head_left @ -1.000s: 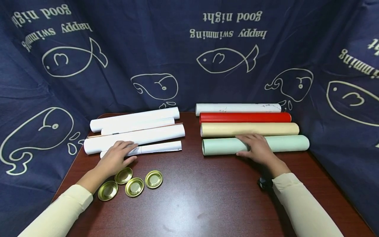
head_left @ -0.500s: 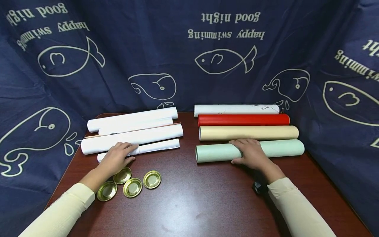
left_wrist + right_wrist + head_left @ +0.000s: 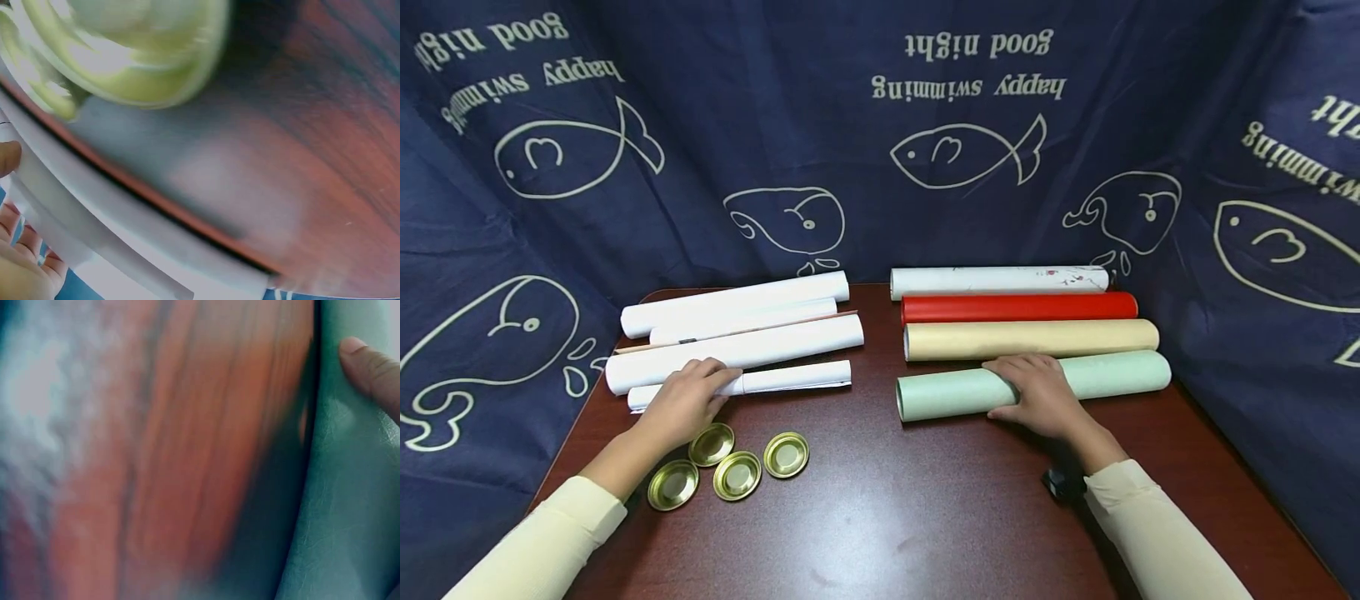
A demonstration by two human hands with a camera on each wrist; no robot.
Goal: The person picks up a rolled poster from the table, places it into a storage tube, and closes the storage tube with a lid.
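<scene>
In the head view my left hand (image 3: 685, 402) grips a thin white paper roll (image 3: 797, 377), the nearest of the rolls on the left. The left wrist view shows the thumb on one side of this white roll (image 3: 119, 240) and the fingers beyond it. On the right, my right hand (image 3: 1037, 396) holds a pale green paper roll (image 3: 1116, 373) around its middle, fingers over the top and thumb on the near side. That thumb presses the green roll (image 3: 344, 512) in the right wrist view, where the other fingers are out of sight.
Several gold-coloured shallow dishes (image 3: 737, 476) lie by my left wrist. Behind the thin roll are more white rolls (image 3: 805, 333) and a slender brown stick (image 3: 625, 348). Beyond the green roll lie cream (image 3: 1037, 337), red (image 3: 1022, 307) and patterned white (image 3: 992, 282) rolls. Navy cloth (image 3: 865, 225) surrounds the table.
My right hand has drawn the green roll toward me, opening a gap from the cream roll. The thin white roll has shifted slightly left and nearer with my left hand.
</scene>
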